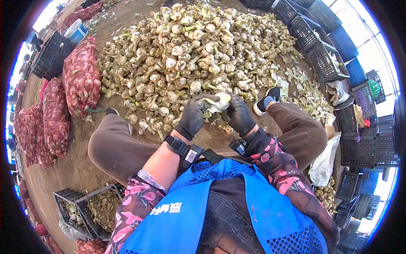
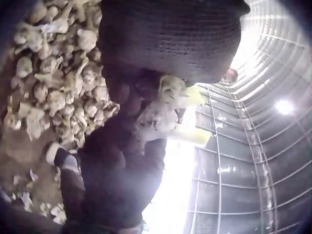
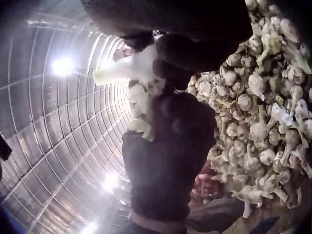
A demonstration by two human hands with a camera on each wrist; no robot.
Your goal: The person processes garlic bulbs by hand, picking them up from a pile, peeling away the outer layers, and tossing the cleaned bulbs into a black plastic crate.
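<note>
Between my two dark-gloved hands is a white garlic bulb (image 1: 220,102) with a pale green-yellow stem. My left hand (image 1: 192,116) grips it from one side, and a loose flap of garlic skin (image 1: 207,114) hangs by those fingers. On the other side my right hand (image 1: 241,115) pinches the bulb, its fingers bent close against it. The left wrist view shows the bulb (image 2: 155,119) between the gloves, with its cut stem (image 2: 194,137) pointing sideways. In the right wrist view the stem (image 3: 114,73) sticks out past the right fingers, and peeled skin (image 3: 141,126) dangles below.
A large heap of garlic (image 1: 190,55) covers the ground ahead. Red net sacks (image 1: 82,78) of garlic stand at left. Black crates (image 1: 325,63) line the right side. Loose skins (image 1: 311,95) lie at right, and crates with trimmings (image 1: 105,207) sit behind at lower left.
</note>
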